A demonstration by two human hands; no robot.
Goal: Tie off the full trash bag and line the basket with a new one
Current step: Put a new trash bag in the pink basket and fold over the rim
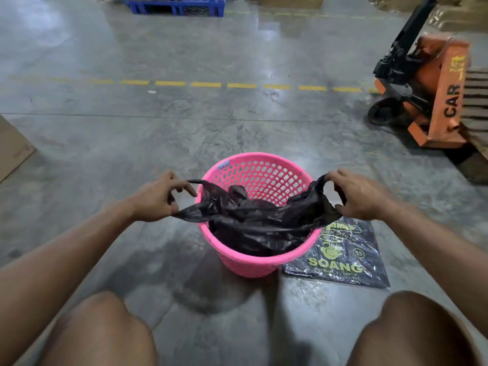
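A pink perforated basket (264,178) stands on the concrete floor in front of my knees. A black trash bag (253,217) sits inside it, its mouth stretched wide above the rim. My left hand (158,196) pinches the bag's left handle beside the basket's left rim. My right hand (359,194) grips the right handle just past the right rim. A flat pack of black bags with green "SOANG" print (340,257) lies on the floor to the right of the basket, partly behind it.
An orange pallet jack (433,96) stands at the right, with a loaded pallet behind it. A blue pallet (177,5) sits far ahead. A cardboard sheet (12,149) lies at the left edge. A dashed yellow line (206,85) crosses the floor.
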